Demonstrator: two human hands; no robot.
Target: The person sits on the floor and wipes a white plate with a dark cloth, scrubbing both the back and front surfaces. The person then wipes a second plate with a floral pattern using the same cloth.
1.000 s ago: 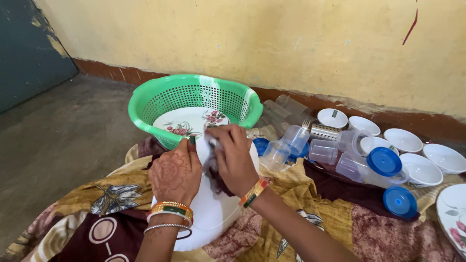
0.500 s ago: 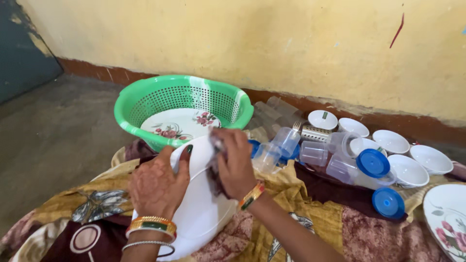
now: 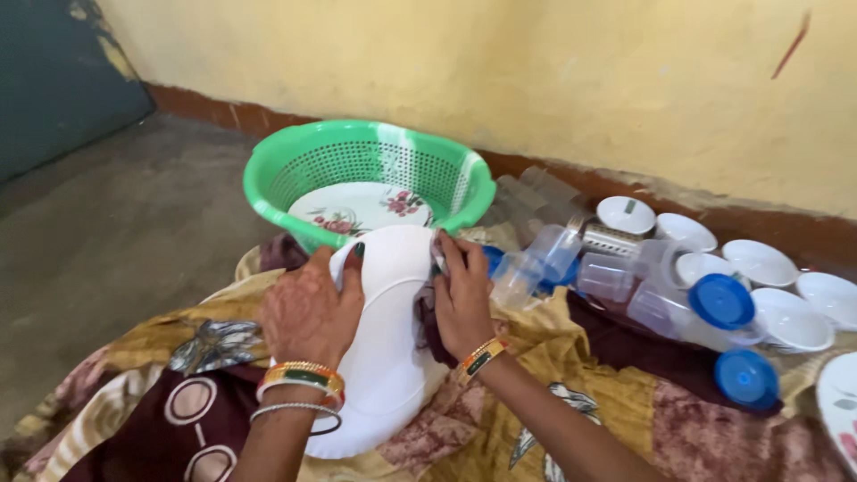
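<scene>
Over the patterned cloth (image 3: 571, 393), the white plate (image 3: 384, 348) stands tilted on edge, its lower rim hidden behind the left wrist. The left hand (image 3: 308, 312) grasps its edge at 9 o'clock, fingers curled over the rim. The right hand (image 3: 462, 299) presses a dark rag (image 3: 430, 323), mostly hidden, against the plate at 3 o'clock. A green basket (image 3: 268, 178) sits at 12 o'clock.

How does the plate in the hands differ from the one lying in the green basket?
The held plate shows a plain white face, tilted on edge between the left hand and right hand; the basket plate shows red flowers and lies flat in the green basket. A dark cloth touches only the held plate. Both are white.
</scene>
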